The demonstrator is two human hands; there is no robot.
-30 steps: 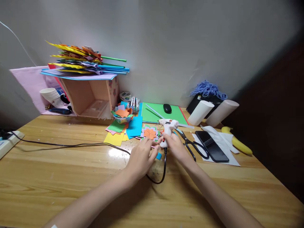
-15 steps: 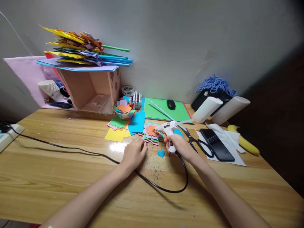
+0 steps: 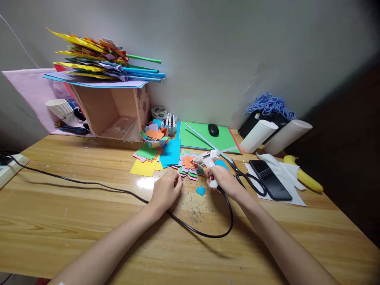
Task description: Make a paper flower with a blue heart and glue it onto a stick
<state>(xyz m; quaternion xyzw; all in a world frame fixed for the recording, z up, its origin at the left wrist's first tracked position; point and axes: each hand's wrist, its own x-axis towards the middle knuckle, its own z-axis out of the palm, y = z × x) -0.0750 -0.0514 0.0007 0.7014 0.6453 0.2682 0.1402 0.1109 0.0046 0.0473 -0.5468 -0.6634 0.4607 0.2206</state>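
While scanning outward from the near edge, noted bare wooden table (image 3: 89, 237) with two forearms reaching in across it. Traced black cord (image 3: 190, 228) from the left side of the table, under the left wrist, round in a loop and up into the gun's handle. Logged left hand (image 3: 166, 192) as loosely curled, knuckles up, fingertips down on the wood near the paper flower (cannot tell whether anything is pinched underneath). Logged right hand (image 3: 225, 180) as closed around the handle of a white glue gun (image 3: 208, 160), nozzle aimed left and touching or almost touching the orange centre of the layered paper flower (image 3: 187, 164). Spotted small blue scrap (image 3: 201, 190) lying between the hands. Recorded, just right of the gun hand, black scissors (image 3: 249, 180), then a dark phone (image 3: 270, 180) on a white sheet (image 3: 292, 200), then a banana (image 3: 305, 178) beyond. Marked yellow sheet (image 3: 144, 168) and blue sheet (image 3: 170, 153) left of the flower, with a paper bowl (image 3: 154, 138) of scraps behind them. Found green card (image 3: 208, 140) carrying a black mouse (image 3: 213, 129) farther back. Counted two white rolls (image 3: 258, 136) leaning at right, under blue yarn (image 3: 270, 105). Ended at the wall with a box (image 3: 113, 114) on its side, topped with folded coloured papers (image 3: 89, 59).
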